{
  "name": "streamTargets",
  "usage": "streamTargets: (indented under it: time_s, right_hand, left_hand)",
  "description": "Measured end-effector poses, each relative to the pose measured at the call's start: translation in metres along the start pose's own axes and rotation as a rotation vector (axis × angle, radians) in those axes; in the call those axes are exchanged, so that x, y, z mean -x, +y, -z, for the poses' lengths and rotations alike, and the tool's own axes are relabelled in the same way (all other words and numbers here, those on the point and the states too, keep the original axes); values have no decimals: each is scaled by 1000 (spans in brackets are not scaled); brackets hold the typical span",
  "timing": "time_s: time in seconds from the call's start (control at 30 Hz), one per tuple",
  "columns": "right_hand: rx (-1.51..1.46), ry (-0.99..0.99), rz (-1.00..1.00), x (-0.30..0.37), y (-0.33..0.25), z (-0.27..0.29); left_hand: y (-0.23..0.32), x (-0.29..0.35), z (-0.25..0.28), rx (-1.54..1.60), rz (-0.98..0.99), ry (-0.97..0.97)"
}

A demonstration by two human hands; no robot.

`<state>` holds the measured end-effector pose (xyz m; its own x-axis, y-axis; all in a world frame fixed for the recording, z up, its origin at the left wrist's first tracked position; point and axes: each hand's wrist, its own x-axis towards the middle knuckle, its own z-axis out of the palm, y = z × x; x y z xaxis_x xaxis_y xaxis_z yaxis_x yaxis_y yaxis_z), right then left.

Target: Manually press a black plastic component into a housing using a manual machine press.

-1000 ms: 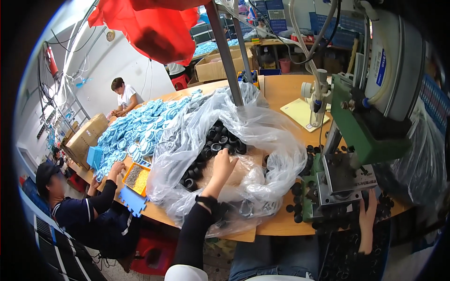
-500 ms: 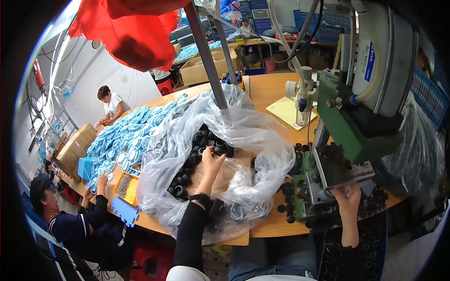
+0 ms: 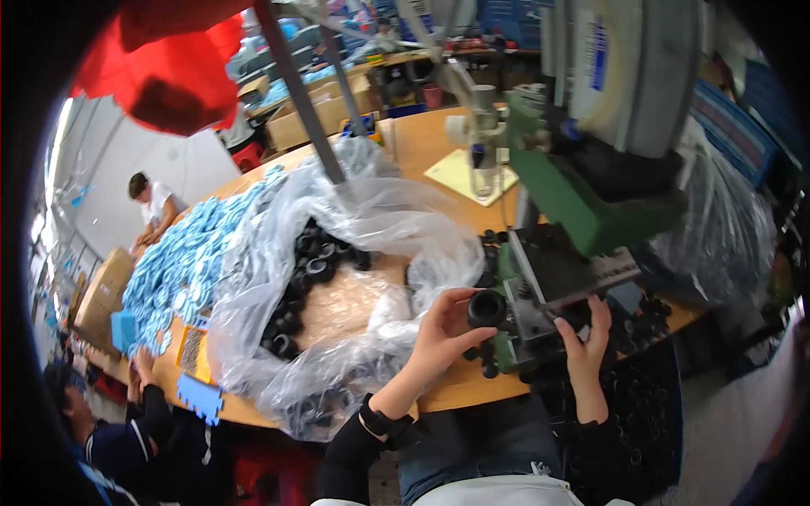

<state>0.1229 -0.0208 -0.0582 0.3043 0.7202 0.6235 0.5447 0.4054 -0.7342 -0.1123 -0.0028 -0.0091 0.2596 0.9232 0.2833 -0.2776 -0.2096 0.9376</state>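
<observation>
In my left hand (image 3: pixel 443 335) a round black cup-shaped part (image 3: pixel 487 309) with a hollow middle is pinched between thumb and fingers, just left of the press's lower block. My right hand (image 3: pixel 588 350) is at the front of the press (image 3: pixel 591 202), thumb and fingers curled around something dark beneath the metal plate (image 3: pixel 569 270); what it is stays unclear. Left of the hands, a clear plastic bag (image 3: pixel 236 329) lies spread open with many similar black parts (image 3: pixel 316 261) inside.
Small black pieces (image 3: pixel 650 325) lie scattered around the press base. Light blue rings (image 3: pixel 194 261) are heaped at the left, near an orange tray (image 3: pixel 196 354) and a blue foam mat (image 3: pixel 200 399). A metal post (image 3: pixel 304 93) rises behind the bag. A co-worker (image 3: pixel 110 422) sits at the left.
My left hand has left the bag and moved right to the press with a black part. My right hand remains at the press, its fingers now curled below the plate. The view has shifted right.
</observation>
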Motion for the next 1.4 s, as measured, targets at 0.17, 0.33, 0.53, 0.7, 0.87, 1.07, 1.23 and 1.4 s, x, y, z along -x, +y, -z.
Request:
streamTargets:
  time_s: [0.17, 0.33, 0.53, 0.7, 0.87, 1.07, 1.23, 1.4]
  right_hand:
    - [3, 8, -93, 36, 2, 53]
    - [-215, 191, -661, 81, 21, 109]
    - [-155, 316, -843, 103, 54, 139]
    - [-157, 364, -807, 110, 76, 157]
    - [-89, 228, -952, 124, 96, 175]
    - [363, 201, -909, 134, 115, 180]
    - [528, 37, -437, 60, 108, 165]
    - [707, -214, 151, -38, 105, 81]
  left_hand:
    - [-25, -24, -47, -236, -128, -5]
    - [-27, -23, -82, -521, -226, 150]
    - [-32, -28, -104, -794, -355, 196]
    - [-27, -31, -107, -832, -305, 218]
    - [-13, -31, -113, -692, -187, 183]
    - [-24, -44, -123, -629, -340, 308]
    - [-28, -45, -121, -735, -407, 313]
    - [-34, -29, -97, -850, -351, 204]
